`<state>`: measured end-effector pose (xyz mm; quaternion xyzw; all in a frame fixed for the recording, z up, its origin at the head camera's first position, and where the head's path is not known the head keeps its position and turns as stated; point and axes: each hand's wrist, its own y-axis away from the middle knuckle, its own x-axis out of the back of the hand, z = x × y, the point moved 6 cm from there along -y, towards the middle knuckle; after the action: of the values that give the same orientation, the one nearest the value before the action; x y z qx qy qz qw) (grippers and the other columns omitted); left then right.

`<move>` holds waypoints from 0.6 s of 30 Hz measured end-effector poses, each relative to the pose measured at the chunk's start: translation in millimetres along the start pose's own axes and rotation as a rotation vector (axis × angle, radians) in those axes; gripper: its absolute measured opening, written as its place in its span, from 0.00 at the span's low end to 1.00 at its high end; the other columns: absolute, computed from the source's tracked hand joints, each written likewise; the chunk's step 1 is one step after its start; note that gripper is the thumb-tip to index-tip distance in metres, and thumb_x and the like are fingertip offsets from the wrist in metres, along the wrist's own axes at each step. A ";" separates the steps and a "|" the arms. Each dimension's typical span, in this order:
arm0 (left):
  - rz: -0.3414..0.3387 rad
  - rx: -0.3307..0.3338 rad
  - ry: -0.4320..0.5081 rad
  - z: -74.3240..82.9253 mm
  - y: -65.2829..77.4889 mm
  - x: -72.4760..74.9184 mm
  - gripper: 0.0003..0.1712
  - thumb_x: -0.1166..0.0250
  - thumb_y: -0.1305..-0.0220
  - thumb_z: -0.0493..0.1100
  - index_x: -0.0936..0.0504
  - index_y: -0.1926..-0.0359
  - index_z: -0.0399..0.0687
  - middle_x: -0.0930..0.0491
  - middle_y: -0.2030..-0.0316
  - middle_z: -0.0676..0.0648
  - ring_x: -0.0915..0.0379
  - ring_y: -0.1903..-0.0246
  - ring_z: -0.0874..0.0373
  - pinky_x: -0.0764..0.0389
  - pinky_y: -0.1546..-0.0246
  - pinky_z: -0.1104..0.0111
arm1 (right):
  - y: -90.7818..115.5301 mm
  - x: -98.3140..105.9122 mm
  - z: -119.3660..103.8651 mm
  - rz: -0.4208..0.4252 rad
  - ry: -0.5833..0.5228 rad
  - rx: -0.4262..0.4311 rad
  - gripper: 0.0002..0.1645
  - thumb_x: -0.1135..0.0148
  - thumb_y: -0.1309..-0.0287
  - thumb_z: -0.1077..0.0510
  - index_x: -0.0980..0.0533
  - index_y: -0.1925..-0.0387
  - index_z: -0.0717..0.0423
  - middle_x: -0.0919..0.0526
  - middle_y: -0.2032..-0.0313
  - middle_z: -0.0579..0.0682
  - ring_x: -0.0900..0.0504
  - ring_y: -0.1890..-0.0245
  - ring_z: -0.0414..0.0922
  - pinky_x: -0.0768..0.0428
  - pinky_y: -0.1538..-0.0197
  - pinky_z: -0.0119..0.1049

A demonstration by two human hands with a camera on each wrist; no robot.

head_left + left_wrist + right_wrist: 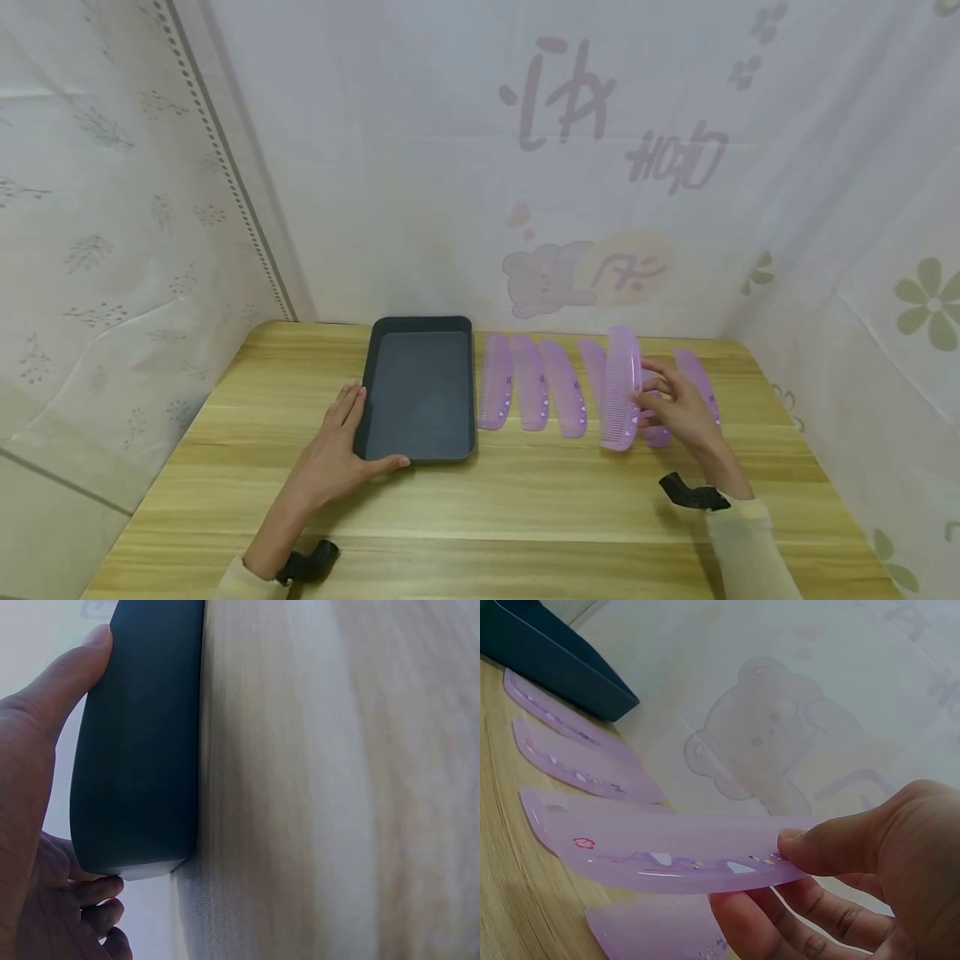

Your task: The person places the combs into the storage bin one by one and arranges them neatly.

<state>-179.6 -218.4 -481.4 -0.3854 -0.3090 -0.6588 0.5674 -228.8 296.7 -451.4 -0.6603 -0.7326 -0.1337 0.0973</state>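
My right hand pinches a purple comb between thumb and fingers, raised above the table with its teeth facing left. In the right wrist view the comb shows a small flower and white heart prints along its spine. Several more purple combs lie in a row beneath and beside it; one is partly hidden behind the right hand. My left hand touches the near left corner of a dark grey tray, fingers along its left side and thumb at its front wall.
The wooden table carries the tray at the back, left of the combs. A printed curtain hangs behind the table and along both sides. Dark bands sit on both wrists.
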 end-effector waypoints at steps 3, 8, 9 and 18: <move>0.001 0.001 0.000 0.9 0.1 -0.1 0.79 0.30 0.53 0.80 0.58 0.18 0.38 0.60 0.18 0.36 0.64 0.18 0.37 0.41 0.27 0.37 | -0.9 -3.3 -2.2 -0.010 0.001 0.017 0.43 0.33 0.33 0.60 0.42 0.23 0.58 0.20 0.57 0.58 0.12 0.69 0.44 0.10 0.64 0.49; -0.001 0.003 0.007 0.4 -0.3 -0.2 0.79 0.30 0.53 0.80 0.58 0.18 0.39 0.60 0.18 0.36 0.65 0.18 0.38 0.41 0.27 0.37 | -2.5 -8.0 -4.4 -0.020 0.000 0.028 0.43 0.33 0.33 0.60 0.42 0.23 0.59 0.20 0.54 0.65 0.13 0.66 0.44 0.10 0.62 0.53; 0.000 0.002 0.007 0.2 -0.6 -0.2 0.79 0.30 0.53 0.80 0.58 0.18 0.39 0.60 0.18 0.36 0.65 0.18 0.38 0.41 0.27 0.37 | -3.0 -8.6 -4.5 -0.020 0.000 0.029 0.43 0.33 0.33 0.60 0.43 0.23 0.59 0.20 0.54 0.65 0.13 0.66 0.43 0.11 0.62 0.53; -0.004 0.010 -0.001 0.2 -1.0 -0.7 0.79 0.30 0.53 0.81 0.59 0.18 0.40 0.61 0.17 0.37 0.65 0.18 0.38 0.41 0.27 0.37 | -8.7 -13.7 -1.3 -0.025 -0.009 0.011 0.43 0.32 0.33 0.59 0.41 0.23 0.55 0.19 0.54 0.63 0.11 0.64 0.46 0.10 0.61 0.52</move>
<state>-180.6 -217.8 -481.9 -0.3823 -0.3132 -0.6582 0.5679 -236.0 282.6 -455.1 -0.6511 -0.7419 -0.1278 0.0963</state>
